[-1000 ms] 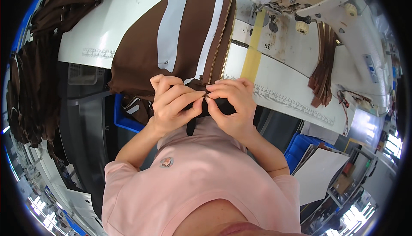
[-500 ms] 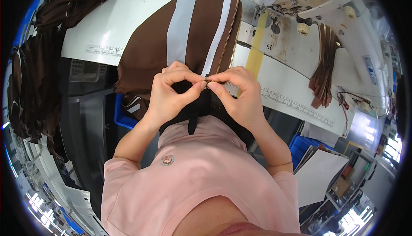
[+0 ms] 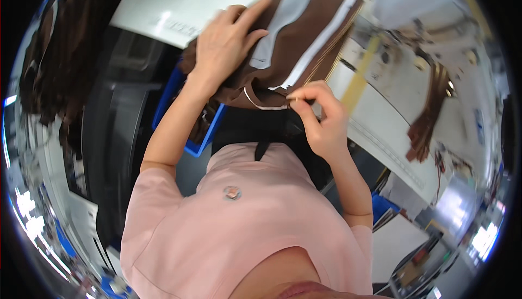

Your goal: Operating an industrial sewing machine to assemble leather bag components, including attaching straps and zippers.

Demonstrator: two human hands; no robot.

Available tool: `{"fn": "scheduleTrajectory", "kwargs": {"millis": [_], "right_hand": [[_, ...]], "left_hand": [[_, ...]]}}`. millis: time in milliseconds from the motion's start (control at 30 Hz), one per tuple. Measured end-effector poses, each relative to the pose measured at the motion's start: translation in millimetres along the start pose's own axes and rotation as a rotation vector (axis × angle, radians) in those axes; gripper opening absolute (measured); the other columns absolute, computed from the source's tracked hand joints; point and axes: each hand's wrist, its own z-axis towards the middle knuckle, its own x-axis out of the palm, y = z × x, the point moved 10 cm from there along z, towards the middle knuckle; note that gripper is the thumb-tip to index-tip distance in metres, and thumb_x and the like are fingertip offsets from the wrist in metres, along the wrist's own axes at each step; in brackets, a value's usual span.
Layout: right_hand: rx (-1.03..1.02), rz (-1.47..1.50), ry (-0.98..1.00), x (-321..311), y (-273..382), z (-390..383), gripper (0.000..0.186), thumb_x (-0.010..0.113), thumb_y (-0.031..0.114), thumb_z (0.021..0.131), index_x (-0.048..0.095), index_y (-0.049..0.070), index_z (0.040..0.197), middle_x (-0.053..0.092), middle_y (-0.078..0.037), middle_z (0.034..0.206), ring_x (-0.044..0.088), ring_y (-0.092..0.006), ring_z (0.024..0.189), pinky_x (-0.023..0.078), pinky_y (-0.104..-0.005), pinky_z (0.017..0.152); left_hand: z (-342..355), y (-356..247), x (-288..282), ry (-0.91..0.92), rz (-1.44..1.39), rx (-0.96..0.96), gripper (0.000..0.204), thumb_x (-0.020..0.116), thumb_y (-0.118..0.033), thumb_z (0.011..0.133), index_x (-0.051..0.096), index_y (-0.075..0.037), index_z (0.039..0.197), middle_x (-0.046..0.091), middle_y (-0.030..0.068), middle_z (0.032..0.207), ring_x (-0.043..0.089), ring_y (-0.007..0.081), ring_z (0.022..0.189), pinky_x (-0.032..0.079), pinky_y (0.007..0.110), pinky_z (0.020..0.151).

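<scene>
A brown fabric piece (image 3: 307, 31) with a light grey band (image 3: 293, 11), a white strip (image 3: 321, 41) and a brass-toothed zipper (image 3: 329, 54) lies over the table's near edge. Its lower edge is folded up and shows a pale curved seam. My left hand (image 3: 224, 46) rests on the piece's left side with fingers spread. At the lower end of the zipper, my right hand (image 3: 324, 122) pinches the fabric's corner between thumb and forefinger. What exactly sits between those fingertips is too small to tell.
A sewing machine, partly blurred, stands on the white table (image 3: 380, 119) at the right. Brown strips (image 3: 429, 114) lie beside it. Below the left forearm is a blue bin (image 3: 202, 145) with brown pieces inside. Brown garments (image 3: 60, 65) hang in a pile at far left.
My left hand has let go of the pinched corner and moved up and left onto the fabric, fingers spreading. My right hand keeps its pinch. The fabric has turned, and the view has shifted.
</scene>
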Motion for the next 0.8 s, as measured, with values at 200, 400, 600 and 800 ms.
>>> {"fn": "scheduleTrajectory", "kwargs": {"millis": [200,400,600,800], "right_hand": [[-0.415,-0.216,0.212,35,40,-6,0.02,0.054,-0.002,0.087,0.066,0.001,0.104,0.067,-0.012,0.097,0.061,-0.021,0.089,0.047,-0.0281,0.078],[-0.186,-0.206,0.004,-23,13,-12,0.022,0.053,0.0,0.09,0.063,0.001,0.109,0.068,-0.011,0.099,0.065,-0.0228,0.09,0.049,-0.0298,0.081],[-0.073,-0.845,-0.592,-165,11,-52,0.019,0.063,0.006,0.084,0.065,0.004,0.103,0.067,-0.012,0.093,0.064,-0.0283,0.085,0.05,-0.0348,0.076],[0.327,-1.323,-0.738,-257,-17,-79,0.015,0.062,0.019,0.085,0.062,0.004,0.081,0.06,-0.01,0.077,0.059,-0.029,0.081,0.046,-0.0409,0.072]], "left_hand": [[-119,102,-58,-0.25,-0.204,-0.373,0.036,0.062,0.002,0.081,0.064,-0.006,0.116,0.062,0.0109,0.087,0.061,0.0214,0.08,0.048,0.029,0.073],[-307,209,-23,-0.232,0.069,-0.726,0.028,0.06,-0.015,0.09,0.061,-0.003,0.116,0.061,0.0179,0.096,0.061,0.0346,0.091,0.047,0.038,0.081],[-333,244,77,0.41,0.336,-0.688,0.043,0.074,-0.029,0.076,0.065,-0.015,0.115,0.046,0.0127,0.135,0.051,0.0333,0.115,0.046,0.049,0.086],[-86,-95,42,1.173,-1.087,0.126,0.009,0.068,-0.009,0.083,0.072,-0.001,0.085,0.067,0.0089,0.075,0.064,0.0175,0.068,0.05,0.028,0.062]]}}
